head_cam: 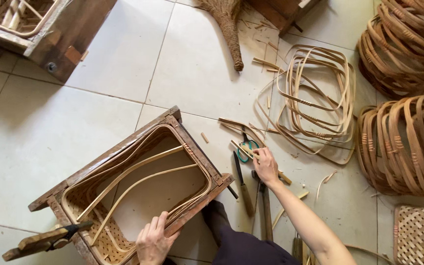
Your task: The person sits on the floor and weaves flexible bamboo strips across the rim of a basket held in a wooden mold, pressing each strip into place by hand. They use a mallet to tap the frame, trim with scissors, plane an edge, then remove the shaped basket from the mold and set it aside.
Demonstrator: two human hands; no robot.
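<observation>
Rectangular wooden frame mould (198,156) standing on the pale tiled floor (45,127), lower left of centre, holding a half-woven bamboo basket (82,201) with loose pale strips bowed across its inside. Left hand (154,241) resting on the mould's near rim, fingers curled over the edge and the basket's woven lip. Right hand (266,166) stretched out to the right, closed on a thin bamboo stick (244,150), just beside the green-handled scissors (246,149) lying on the floor. Dark-bladed knife with wooden handle (242,184) and another long tool beside it, just below that hand. Further right, loose coil of pale bamboo hoops (320,98); beyond it, stacks of brown bamboo rims (403,142). Straw broom (229,29) at top centre.
</observation>
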